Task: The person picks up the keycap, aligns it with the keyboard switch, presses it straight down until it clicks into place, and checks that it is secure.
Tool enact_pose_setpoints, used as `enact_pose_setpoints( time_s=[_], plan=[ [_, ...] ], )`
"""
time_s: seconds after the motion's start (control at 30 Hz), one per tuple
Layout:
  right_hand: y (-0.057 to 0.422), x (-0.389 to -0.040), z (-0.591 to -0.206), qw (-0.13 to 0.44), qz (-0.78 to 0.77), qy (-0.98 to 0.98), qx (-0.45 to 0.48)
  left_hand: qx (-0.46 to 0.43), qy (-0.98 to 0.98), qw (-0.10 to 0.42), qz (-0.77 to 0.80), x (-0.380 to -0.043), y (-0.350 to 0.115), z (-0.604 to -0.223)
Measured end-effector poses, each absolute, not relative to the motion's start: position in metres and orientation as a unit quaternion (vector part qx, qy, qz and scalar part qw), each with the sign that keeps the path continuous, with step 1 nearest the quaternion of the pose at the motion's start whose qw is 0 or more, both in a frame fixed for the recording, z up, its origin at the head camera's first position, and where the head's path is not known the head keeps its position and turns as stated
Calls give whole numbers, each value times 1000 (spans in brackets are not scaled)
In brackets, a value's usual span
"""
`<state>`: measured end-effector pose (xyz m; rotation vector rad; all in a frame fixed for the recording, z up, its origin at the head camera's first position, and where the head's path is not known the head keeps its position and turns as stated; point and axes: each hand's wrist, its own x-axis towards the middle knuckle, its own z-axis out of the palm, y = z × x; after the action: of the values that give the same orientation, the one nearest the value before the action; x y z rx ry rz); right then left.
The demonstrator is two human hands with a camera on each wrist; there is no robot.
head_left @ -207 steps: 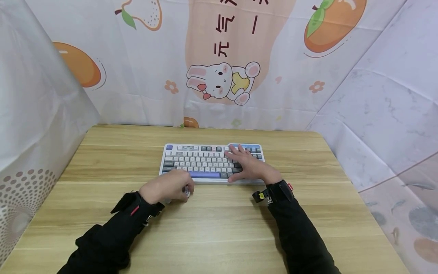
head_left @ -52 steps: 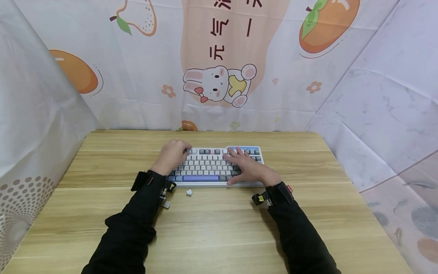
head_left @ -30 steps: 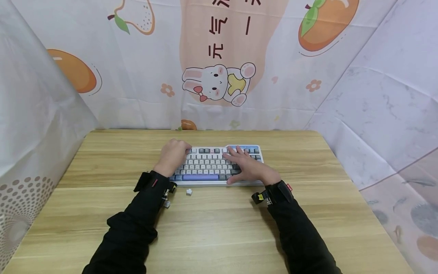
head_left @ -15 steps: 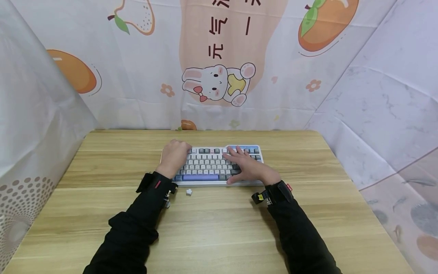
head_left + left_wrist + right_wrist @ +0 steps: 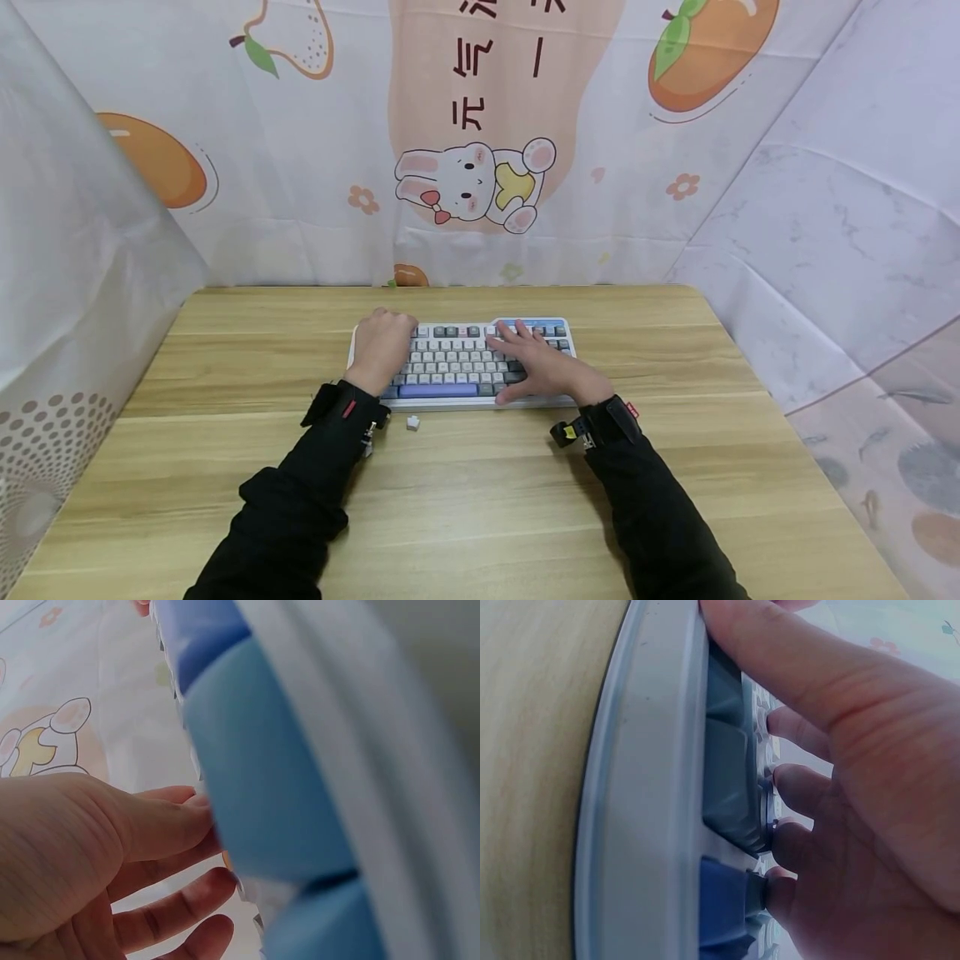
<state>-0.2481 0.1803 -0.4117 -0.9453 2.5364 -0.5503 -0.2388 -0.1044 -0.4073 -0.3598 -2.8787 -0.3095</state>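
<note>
A white keyboard (image 5: pixel 450 357) with grey, white and purple keys lies flat on the table. My left hand (image 5: pixel 382 346) covers its upper left part. In the left wrist view, the thumb and index finger pinch at the key rows; what seems a keycap between them is mostly hidden behind blue keys (image 5: pixel 262 765). With fingers spread, my right hand (image 5: pixel 551 367) rests on the keyboard's right side; in the right wrist view its thumb (image 5: pixel 780 652) lies at the near edge. In front of the keyboard sits a loose white keycap (image 5: pixel 413 423).
A second loose keycap (image 5: pixel 367 450) sits beside the left wrist strap, partly hidden. The wooden table (image 5: pixel 480 517) extends around the keyboard. A printed curtain (image 5: pixel 315 167) hangs behind it, and sheets hang at both sides.
Earlier, my left hand was in front of the keyboard holding a small keycap; since then it has moved to the upper left keys, lately shifting only slightly. The right hand stays in place.
</note>
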Motion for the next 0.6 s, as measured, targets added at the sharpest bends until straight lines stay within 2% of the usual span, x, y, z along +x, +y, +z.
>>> enact_pose_setpoints(
  time_s=[0.6],
  plan=[
    [180,-250,-413,191,-192,904,-332,-120,-980,104,-120,-241,-105,-410]
  ],
)
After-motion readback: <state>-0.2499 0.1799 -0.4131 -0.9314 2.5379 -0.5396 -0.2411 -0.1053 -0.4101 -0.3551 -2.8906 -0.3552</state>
